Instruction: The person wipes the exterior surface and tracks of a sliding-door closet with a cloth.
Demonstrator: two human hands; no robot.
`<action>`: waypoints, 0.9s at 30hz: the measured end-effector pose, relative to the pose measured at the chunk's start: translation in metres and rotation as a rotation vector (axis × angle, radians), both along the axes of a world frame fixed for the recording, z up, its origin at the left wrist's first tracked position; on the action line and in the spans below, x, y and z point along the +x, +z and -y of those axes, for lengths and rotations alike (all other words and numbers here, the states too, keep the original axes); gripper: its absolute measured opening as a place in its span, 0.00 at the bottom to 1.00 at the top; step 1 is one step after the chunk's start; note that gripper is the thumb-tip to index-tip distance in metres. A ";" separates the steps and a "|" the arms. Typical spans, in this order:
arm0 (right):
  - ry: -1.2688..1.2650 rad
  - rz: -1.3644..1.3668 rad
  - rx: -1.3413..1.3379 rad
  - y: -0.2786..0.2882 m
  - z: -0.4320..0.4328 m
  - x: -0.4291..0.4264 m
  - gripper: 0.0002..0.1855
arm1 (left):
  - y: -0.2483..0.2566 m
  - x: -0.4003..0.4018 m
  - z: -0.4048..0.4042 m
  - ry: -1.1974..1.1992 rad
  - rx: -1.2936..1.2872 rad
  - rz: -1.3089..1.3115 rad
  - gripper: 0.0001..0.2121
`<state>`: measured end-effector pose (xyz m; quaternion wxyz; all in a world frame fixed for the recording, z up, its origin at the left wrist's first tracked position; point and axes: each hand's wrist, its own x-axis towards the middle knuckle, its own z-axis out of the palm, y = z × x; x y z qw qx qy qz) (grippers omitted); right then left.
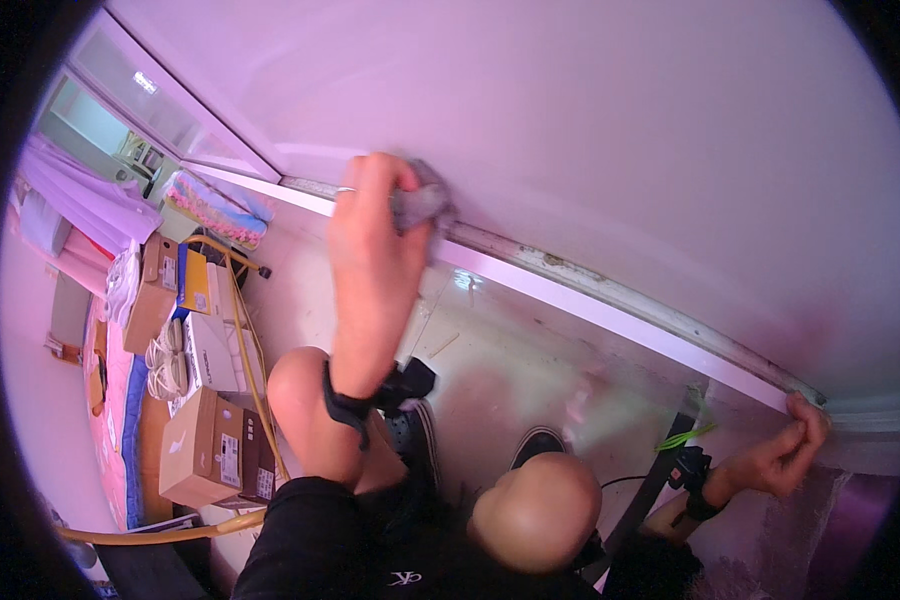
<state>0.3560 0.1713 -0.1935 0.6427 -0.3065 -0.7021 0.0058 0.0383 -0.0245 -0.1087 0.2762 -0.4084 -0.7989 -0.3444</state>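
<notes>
My left hand point(375, 225) pinches a crumpled grey cloth point(424, 204) against the dirty track point(570, 262) at the foot of a large pale panel point(570, 120). Hand and cloth are slightly blurred. Along the near side of the track runs a white rail point(600, 311), and dark grime marks the groove. My right hand point(784, 446) is at the rail's right end with its fingers curled. Its fingertips touch the rail there; whether they grip it is hidden. Both wrists wear black straps with small devices.
My bent knees point(536, 510) and dark shoes are below, on a shiny tiled floor point(450, 322). Cardboard shoe boxes point(202, 450) and pale shoes point(166, 360) stand on the left beside a tan metal frame point(247, 352). A dark bar point(664, 450) and green ties point(686, 435) lie near my right wrist.
</notes>
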 end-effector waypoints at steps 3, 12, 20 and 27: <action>0.031 0.000 0.000 0.001 0.000 -0.004 0.13 | -0.005 -0.003 0.008 -0.046 -0.105 -0.098 0.15; 0.086 -0.053 0.062 -0.002 -0.004 -0.006 0.10 | 0.010 0.024 -0.039 -0.306 -0.318 -0.671 0.10; 0.099 -0.024 0.133 -0.008 -0.008 -0.003 0.11 | 0.037 -0.049 0.004 -0.622 -0.352 -1.057 0.16; 0.130 -0.031 0.183 -0.010 -0.012 -0.001 0.11 | 0.045 -0.061 -0.013 -0.921 -0.592 -1.152 0.13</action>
